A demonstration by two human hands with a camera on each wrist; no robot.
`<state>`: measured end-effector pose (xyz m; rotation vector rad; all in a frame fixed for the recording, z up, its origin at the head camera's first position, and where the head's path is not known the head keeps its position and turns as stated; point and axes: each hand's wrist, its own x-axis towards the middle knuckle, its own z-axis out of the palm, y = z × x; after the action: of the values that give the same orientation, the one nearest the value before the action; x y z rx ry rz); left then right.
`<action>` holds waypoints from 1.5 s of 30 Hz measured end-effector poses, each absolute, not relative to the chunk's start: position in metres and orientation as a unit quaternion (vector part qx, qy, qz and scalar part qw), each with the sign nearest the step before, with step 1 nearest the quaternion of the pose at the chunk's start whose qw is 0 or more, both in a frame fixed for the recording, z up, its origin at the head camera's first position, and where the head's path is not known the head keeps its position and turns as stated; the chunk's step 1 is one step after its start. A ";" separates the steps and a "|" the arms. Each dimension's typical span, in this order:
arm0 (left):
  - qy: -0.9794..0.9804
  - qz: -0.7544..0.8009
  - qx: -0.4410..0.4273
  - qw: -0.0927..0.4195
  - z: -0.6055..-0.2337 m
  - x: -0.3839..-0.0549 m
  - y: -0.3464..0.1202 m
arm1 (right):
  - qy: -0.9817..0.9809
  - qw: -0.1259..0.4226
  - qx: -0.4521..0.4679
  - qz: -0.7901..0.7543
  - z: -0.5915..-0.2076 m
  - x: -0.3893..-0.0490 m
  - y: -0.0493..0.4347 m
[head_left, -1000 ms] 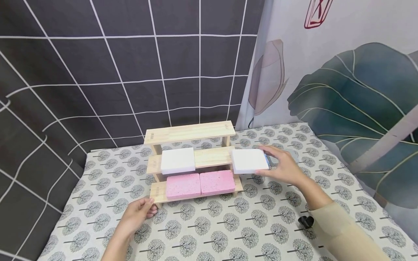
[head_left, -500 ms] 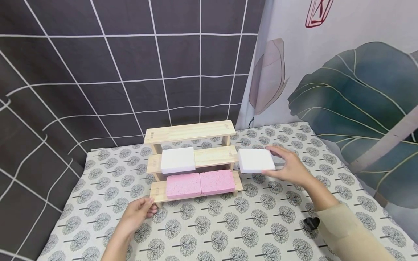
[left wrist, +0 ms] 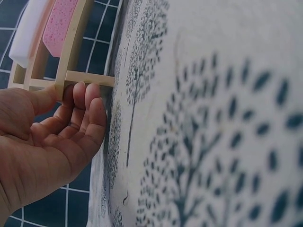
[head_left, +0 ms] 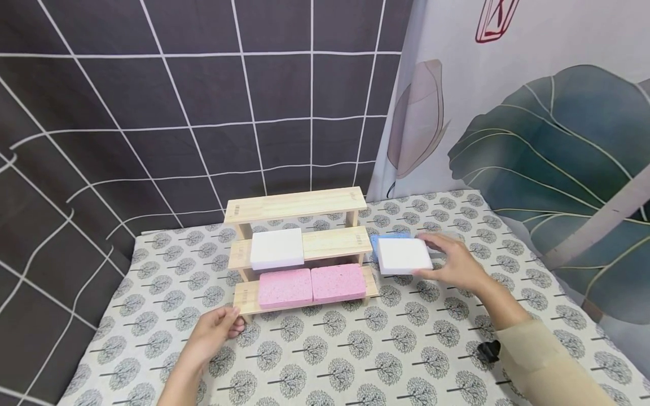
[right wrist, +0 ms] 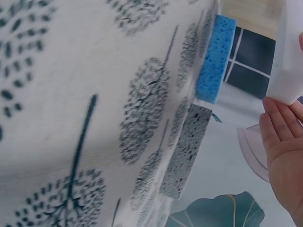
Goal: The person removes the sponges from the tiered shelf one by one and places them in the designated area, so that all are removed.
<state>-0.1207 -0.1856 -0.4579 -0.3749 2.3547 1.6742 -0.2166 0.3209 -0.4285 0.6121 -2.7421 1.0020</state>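
Note:
A tiered wooden rack [head_left: 299, 204] stands on the cloth. My left hand [head_left: 212, 334] pinches the left end of its lowest shelf, thumb on top and fingers curled beneath, as the left wrist view shows. My right hand [head_left: 453, 262] holds a white sponge block [head_left: 404, 255] by its right edge, off the rack's right side. In the right wrist view this block is raised above the table. Another white block [head_left: 276, 248] lies on the left of the middle shelf. Two pink sponges [head_left: 285, 288] sit side by side on the lowest shelf.
A blue sponge [right wrist: 216, 59] and a grey sponge [right wrist: 186, 151] lie on the tree-print cloth [head_left: 325, 361] right of the rack. In the head view, the held block partly covers the blue sponge. A dark grid-patterned wall covering [head_left: 203, 90] rises behind, with a leaf-print curtain [head_left: 548, 141] at right.
My right hand has moved right with the white sponge block, away from the middle shelf's right end, then slightly nearer. Part of the blue sponge now shows behind it. My left hand stays put.

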 end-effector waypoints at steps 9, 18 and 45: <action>0.802 0.573 -0.128 0.114 -0.457 -0.121 -0.185 | -0.929 0.037 0.192 0.315 -0.439 -0.216 0.325; 0.803 0.571 -0.129 0.115 -0.458 -0.121 -0.185 | -0.938 -0.009 0.176 0.297 -0.448 -0.211 0.329; 0.801 0.573 -0.130 0.119 -0.461 -0.121 -0.187 | -0.931 -0.029 0.207 0.301 -0.445 -0.212 0.329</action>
<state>-0.1213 -0.1873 -0.4606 -0.3792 2.3417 1.6750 -0.2120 0.3290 -0.4454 0.6609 -2.9785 0.9622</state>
